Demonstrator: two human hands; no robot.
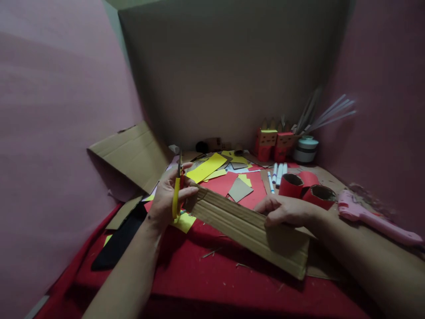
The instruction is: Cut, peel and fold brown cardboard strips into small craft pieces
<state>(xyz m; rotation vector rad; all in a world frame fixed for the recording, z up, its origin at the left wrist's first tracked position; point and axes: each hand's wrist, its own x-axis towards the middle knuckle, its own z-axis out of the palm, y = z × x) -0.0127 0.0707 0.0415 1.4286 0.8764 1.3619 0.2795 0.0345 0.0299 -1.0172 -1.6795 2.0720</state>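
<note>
A long strip of brown corrugated cardboard is held up at a slant over the red cloth. My right hand pinches its upper edge towards the right end, thumb in front. Scissors with yellow handles hang in my left hand, their blades pointing up. The thumb of that hand lies at the strip's left end; whether it grips the cardboard too is hard to tell. Behind the strip lie yellow paper, red paper and a small cut piece of grey-brown card.
Red-covered tubes and a pink glue gun are on the right. Several markers lie behind. Two decorated red boxes stand near a pale jar. A bent cardboard sheet leans left, above a black flat object.
</note>
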